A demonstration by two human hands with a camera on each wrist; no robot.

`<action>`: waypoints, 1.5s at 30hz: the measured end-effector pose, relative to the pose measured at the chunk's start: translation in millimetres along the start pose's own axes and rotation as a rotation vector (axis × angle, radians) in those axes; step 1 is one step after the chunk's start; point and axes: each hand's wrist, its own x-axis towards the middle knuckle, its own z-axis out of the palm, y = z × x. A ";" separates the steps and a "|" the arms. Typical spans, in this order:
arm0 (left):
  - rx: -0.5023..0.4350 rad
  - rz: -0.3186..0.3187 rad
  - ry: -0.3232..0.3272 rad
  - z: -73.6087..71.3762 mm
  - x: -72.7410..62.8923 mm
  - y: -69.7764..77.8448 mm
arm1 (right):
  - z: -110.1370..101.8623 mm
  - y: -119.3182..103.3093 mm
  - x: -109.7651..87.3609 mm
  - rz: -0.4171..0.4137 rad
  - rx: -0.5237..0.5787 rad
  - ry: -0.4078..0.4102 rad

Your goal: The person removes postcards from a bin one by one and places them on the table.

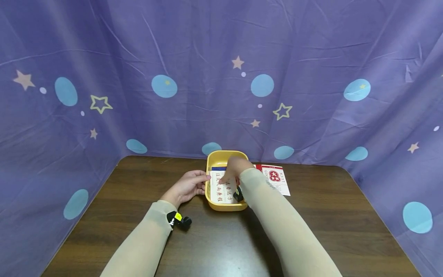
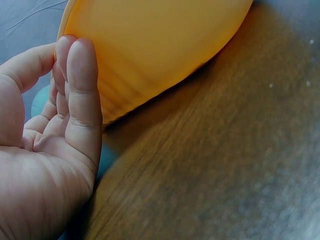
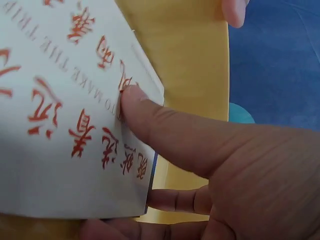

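A yellow plastic basket (image 1: 226, 207) stands on the table. My left hand (image 1: 188, 185) is at its left side, pinching the rim between thumb and fingers; the left wrist view shows them at the basket wall (image 2: 165, 40). Inside lies a white booklet (image 1: 223, 196) with red handwritten-style characters and a dark blue strip at its far end. My right hand (image 1: 237, 169) reaches into the basket and grips the booklet's edge. In the right wrist view the thumb (image 3: 165, 125) presses on the printed face, while the other fingers are partly hidden beneath.
Right of the basket, partly behind my right forearm, a white and red printed booklet (image 1: 278, 181) lies on the brown wooden table (image 1: 322, 215). A purple curtain (image 1: 207, 50) with stars and blue ovals rises behind the table and along both sides.
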 end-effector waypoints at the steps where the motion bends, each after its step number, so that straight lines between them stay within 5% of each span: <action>1: 0.000 0.001 0.000 -0.1 -0.1 0.2 | 1.0 -0.5 0.7 -0.004 -0.007 0.004; 10: 0.002 0.001 0.001 -0.9 0.0 0.1 | -5.3 -0.5 0.6 0.019 0.031 0.007; 16: -0.002 0.006 0.002 -2.3 -0.1 0.6 | -24.5 4.7 -7.2 -0.109 -0.035 0.079; 23: -0.008 0.004 0.013 -1.6 -1.6 1.3 | -41.9 22.5 -17.6 -0.185 0.179 0.127; 35: 0.007 0.000 0.008 1.2 0.8 0.0 | -47.0 88.0 -34.8 -0.228 0.556 0.200; 40: 0.008 -0.009 0.015 1.5 2.6 -1.7 | -49.0 128.4 -43.7 -0.175 0.676 0.238; 45: 0.015 -0.011 0.024 -1.3 1.1 -0.8 | -50.6 156.5 -48.7 -0.143 0.705 0.284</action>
